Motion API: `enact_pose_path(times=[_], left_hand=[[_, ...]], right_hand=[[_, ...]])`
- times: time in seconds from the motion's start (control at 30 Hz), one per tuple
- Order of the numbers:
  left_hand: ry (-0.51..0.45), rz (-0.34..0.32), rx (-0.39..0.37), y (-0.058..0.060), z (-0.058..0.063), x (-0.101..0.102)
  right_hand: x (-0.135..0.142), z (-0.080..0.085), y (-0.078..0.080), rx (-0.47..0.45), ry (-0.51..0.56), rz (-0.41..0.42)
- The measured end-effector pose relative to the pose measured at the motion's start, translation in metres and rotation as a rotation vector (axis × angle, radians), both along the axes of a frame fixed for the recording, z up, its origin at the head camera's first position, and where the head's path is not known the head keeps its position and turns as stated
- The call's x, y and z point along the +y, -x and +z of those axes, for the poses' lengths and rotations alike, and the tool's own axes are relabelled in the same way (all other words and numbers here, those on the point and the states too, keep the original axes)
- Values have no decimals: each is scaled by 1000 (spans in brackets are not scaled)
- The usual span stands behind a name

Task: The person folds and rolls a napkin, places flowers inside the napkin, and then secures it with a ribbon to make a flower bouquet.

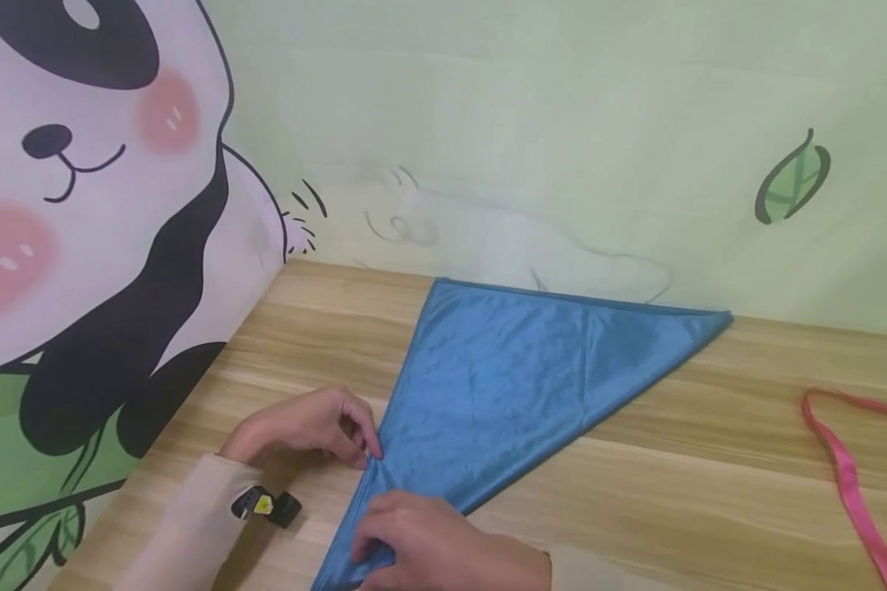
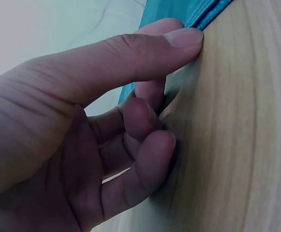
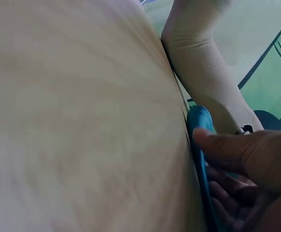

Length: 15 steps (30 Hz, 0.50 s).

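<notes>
A shiny blue cloth, folded into a triangle, lies flat on the wooden table, with its long fold running from the near left to the far right. My left hand pinches the cloth's left edge; in the left wrist view the thumb and index finger meet at the layered hem, while the other fingers curl loosely. Over the near end of the cloth, my right hand has its fingers bent down. The right wrist view shows its thumb against the cloth's rounded edge, with the fingers behind it.
A pink ribbon lies curved on the wooden table at the right. Behind the table stands a pale green backdrop with a panda drawing at the left. A small black device sits on the left wrist.
</notes>
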<state>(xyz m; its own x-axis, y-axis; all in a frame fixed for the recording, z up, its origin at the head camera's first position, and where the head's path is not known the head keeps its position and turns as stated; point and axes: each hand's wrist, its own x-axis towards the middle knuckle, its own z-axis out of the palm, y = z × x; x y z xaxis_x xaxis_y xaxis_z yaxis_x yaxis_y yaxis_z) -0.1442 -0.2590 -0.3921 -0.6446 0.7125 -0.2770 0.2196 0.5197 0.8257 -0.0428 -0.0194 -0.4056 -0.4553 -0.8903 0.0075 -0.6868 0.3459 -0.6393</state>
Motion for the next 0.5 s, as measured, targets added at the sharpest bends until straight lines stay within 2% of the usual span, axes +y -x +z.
enact_pose_path(times=[0.27, 0.4, 0.5], left_hand=[[13, -9, -3, 2, 0, 0], [13, -32, -10, 1, 4, -1], [-31, -64, -57, -1, 4, -1]], right_hand=[[-5, -8, -3, 50, 33, -21], [-6, -9, -3, 39, 66, -37], [-4, -11, -3, -4, 132, -68]])
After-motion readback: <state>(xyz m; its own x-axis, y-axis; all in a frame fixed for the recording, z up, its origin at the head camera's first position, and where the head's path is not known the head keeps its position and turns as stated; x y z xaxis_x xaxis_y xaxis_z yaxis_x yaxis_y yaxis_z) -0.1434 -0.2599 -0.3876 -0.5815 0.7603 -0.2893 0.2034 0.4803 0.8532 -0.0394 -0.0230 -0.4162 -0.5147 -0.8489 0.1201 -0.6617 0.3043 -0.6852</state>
